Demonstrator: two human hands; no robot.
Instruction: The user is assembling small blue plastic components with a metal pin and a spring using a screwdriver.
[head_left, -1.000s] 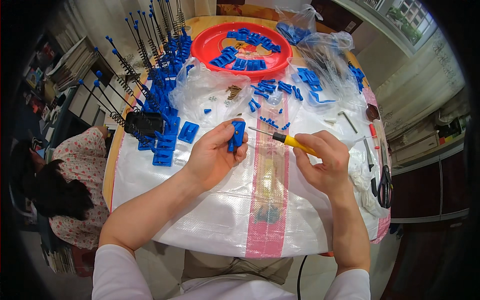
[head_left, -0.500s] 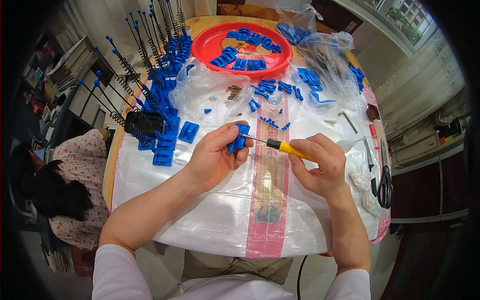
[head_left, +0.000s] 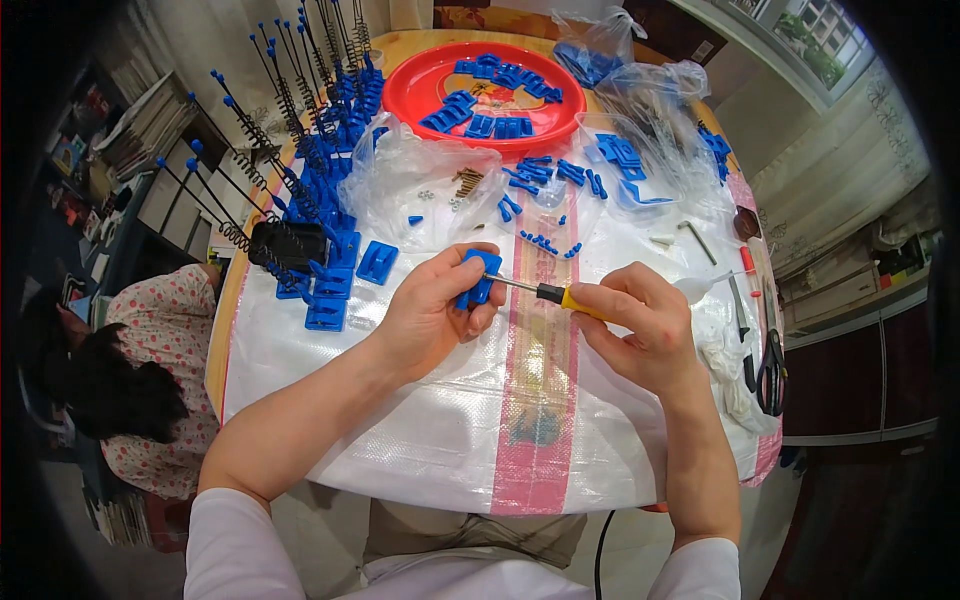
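Note:
My left hand (head_left: 440, 300) is closed round a small blue plastic part (head_left: 482, 278), holding it up over the table's middle. A screwdriver (head_left: 552, 293) with a yellow and black handle lies in the grip of my right hand (head_left: 640, 325), its thumb and fingers wrapped about the handle. The metal shaft points left, and its tip meets the face of the blue part. Whether a screw sits under the tip is too small to tell. Just left of my left hand, a similar blue bracket (head_left: 377, 263) rests on the white woven sheet (head_left: 420, 440).
Blue bases with upright springs and rods (head_left: 310, 190) crowd the left side, beside a black tray (head_left: 288, 246). A red basin (head_left: 400, 100) of blue parts stands behind. Brown screws (head_left: 467, 181) lie near a plastic bag (head_left: 400, 180). Scissors (head_left: 770, 375) rest right. Someone sits at far left.
My right hand's fingers have shifted on the screwdriver handle, and the handle has turned a little. The blue part is tilted slightly differently in my left hand.

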